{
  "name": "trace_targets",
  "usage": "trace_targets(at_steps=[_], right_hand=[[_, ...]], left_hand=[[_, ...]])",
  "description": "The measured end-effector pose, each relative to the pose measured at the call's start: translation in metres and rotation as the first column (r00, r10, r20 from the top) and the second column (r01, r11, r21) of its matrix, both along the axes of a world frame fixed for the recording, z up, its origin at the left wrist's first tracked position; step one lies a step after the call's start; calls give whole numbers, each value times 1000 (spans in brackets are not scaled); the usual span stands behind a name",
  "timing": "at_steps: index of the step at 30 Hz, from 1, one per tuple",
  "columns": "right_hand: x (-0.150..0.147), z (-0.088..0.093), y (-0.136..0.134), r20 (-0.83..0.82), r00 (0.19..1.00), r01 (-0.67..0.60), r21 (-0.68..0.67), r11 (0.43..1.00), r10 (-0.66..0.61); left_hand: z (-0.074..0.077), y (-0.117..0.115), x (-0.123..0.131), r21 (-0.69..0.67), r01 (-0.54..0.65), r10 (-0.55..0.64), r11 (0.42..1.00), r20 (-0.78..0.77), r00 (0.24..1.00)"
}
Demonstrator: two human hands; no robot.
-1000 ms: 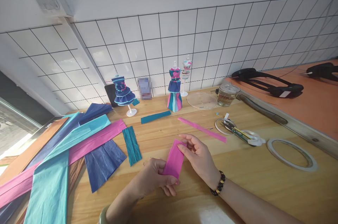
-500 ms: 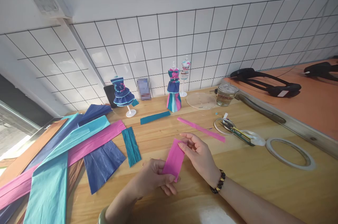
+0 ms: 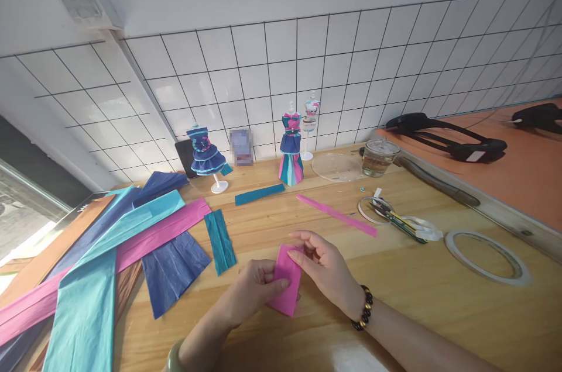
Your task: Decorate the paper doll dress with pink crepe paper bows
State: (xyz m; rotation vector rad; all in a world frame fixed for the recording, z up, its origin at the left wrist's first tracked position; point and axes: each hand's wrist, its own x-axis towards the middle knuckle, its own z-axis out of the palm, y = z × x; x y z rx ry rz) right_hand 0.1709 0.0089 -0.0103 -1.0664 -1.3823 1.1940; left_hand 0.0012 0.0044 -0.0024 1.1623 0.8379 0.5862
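Both arms reach in from the bottom and lean toward each other, so the hands almost meet in the middle, over the wooden table (image 3: pixel 408 296). The left arm comes up from the lower left, with a pale bangle (image 3: pixel 174 355) around the wrist. The right arm comes in from the lower right and wears a bracelet (image 3: pixel 364 309) of black and gold beads. The left hand (image 3: pixel 254 295) is closed on a pink piece (image 3: pixel 285 296). Its thumb lies flat across the front, and the other fingers are bent at the side and behind, where some are hidden. The right hand (image 3: pixel 325 269) pinches the top right corner of the same pink piece. Its thumb presses on the front, and its fingers curl over behind the top edge. The pink piece is between the two hands, long and flat, with its top leaning a bit to the right. I cannot tell if its bottom end touches the table. Past the hands, a thin pink strip (image 3: pixel 337 215) lies on the table. A dark teal piece (image 3: pixel 220 243) lies near the left hand, on its far side, and a pleated blue piece (image 3: pixel 175 272) lies farther left, just beside the teal one.
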Motion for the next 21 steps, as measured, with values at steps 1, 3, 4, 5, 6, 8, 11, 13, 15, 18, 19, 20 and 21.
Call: trace_targets(at_steps=[1,3,4,5,6,8,11,13,15,18,19,20,21], right_hand=[[0,0,0,-12,1000,0,-11,1000,0],[0,-2,2,-34,999,-6,-48,999,4],[0,-3,3,-44,999,-20,-70,997,17],[0,-4,3,-53,998,-44,-90,995,39],[0,-5,4,-63,995,-80,-103,991,74],[-1,-6,4,-69,985,-163,-99,982,157],[-2,-5,3,7,977,-213,-62,975,214],[-2,-3,2,82,979,-185,-39,982,187],[-2,-1,2,129,978,-161,-27,987,164],[-2,0,2,148,977,-153,-22,988,155],[-2,0,2,151,977,-147,-20,989,149],[-2,0,2,155,978,-140,-18,990,141],[-1,0,2,160,978,-135,-17,991,136]], left_hand=[[0,0,0,-2,-8,8,1000,1,1000],[1,1,0,5,-32,32,999,15,999],[1,1,0,14,-47,47,999,22,999],[2,1,0,27,-65,65,998,25,998],[2,1,0,45,-84,83,995,24,996],[2,2,0,81,-114,113,990,14,993],[0,3,0,96,-106,105,990,12,994],[-2,2,0,89,-86,83,992,27,996],[-3,2,0,78,-70,67,994,47,997],[-2,0,1,70,-64,60,995,61,996],[-1,0,1,67,-65,61,996,61,996],[0,0,1,64,-66,63,996,59,996],[2,0,1,61,-65,61,996,56,997]])
